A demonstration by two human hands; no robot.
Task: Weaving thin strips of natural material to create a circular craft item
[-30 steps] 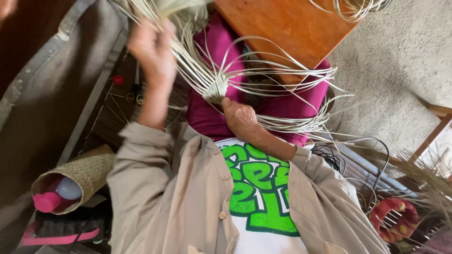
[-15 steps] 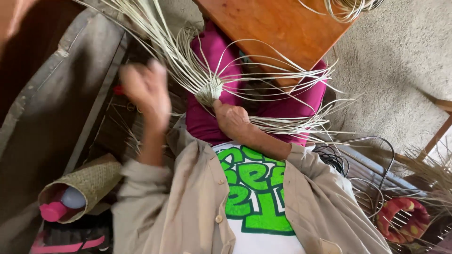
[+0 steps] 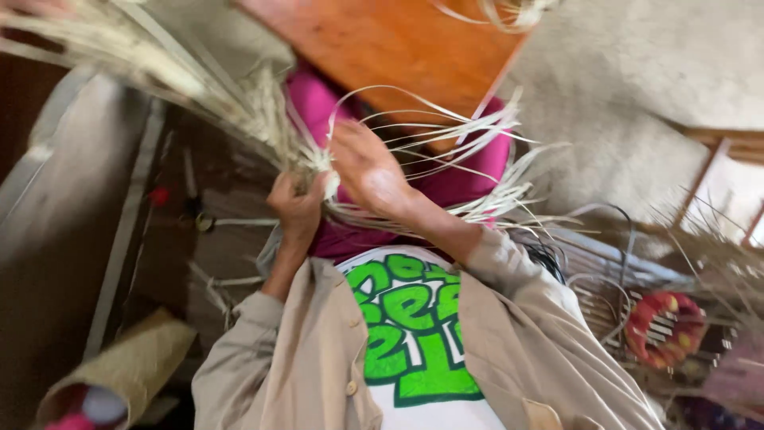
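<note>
Fingers (image 3: 306, 185) of the left hand (image 3: 296, 209) were clenched around the gathered knot of the pale straw strips (image 3: 263, 119), pinching them where they all met, likely so the bundle could not slip apart. The right hand (image 3: 368, 169) lay just beside that knot, its fingers curled loosely over the strips that fanned out to the right; whether they truly gripped any strand I could not tell, the picture being blurred. The strips sat above the person's lap, against the pink cloth (image 3: 454, 185) over the legs, with long loose ends sweeping up and left from the knot. Beyond the knot, an orange wooden board (image 3: 390, 48) rested across the knees. Below and left of the knot a rolled woven mat (image 3: 131, 366) lay on the floor, holding bottles. Well right of the knot stood a red ring-shaped object (image 3: 664, 326) among dry stalks.
</note>
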